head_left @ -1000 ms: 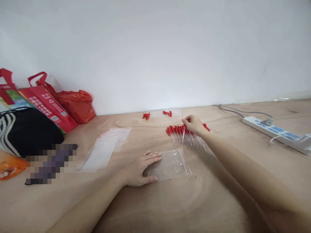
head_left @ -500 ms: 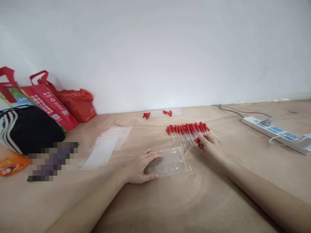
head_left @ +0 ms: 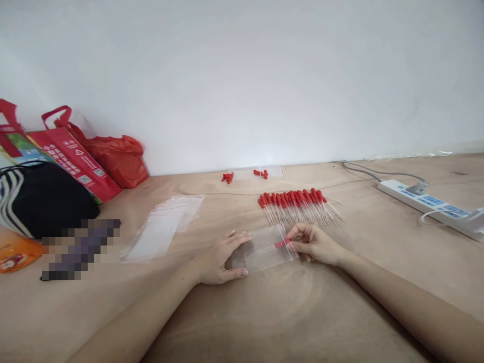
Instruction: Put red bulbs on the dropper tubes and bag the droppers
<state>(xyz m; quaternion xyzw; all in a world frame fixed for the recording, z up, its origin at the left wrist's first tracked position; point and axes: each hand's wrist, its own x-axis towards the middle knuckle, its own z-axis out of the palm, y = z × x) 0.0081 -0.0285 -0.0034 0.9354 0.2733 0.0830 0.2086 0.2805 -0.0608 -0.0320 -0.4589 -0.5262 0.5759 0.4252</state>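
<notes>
A small clear zip bag [head_left: 260, 249] with a red seal strip lies on the wooden table in front of me. My left hand [head_left: 221, 258] rests flat on the bag's left end, fingers stretched out. My right hand [head_left: 312, 244] pinches a red-capped glass dropper [head_left: 283, 243] whose tube points into the bag's open right end. Just behind, a row of several red-capped droppers [head_left: 298, 206] lies side by side on the table.
Spare clear bags [head_left: 166, 226] lie to the left. Loose red caps [head_left: 228, 177] sit near the wall. Red shopping bags [head_left: 81, 159] and a black striped bag [head_left: 41, 199] stand at far left. A white power strip [head_left: 427, 204] with cables runs along the right.
My right hand left the row of droppers with one dropper and came down toward me to the mouth of the clear bag. The left hand stayed on the bag.
</notes>
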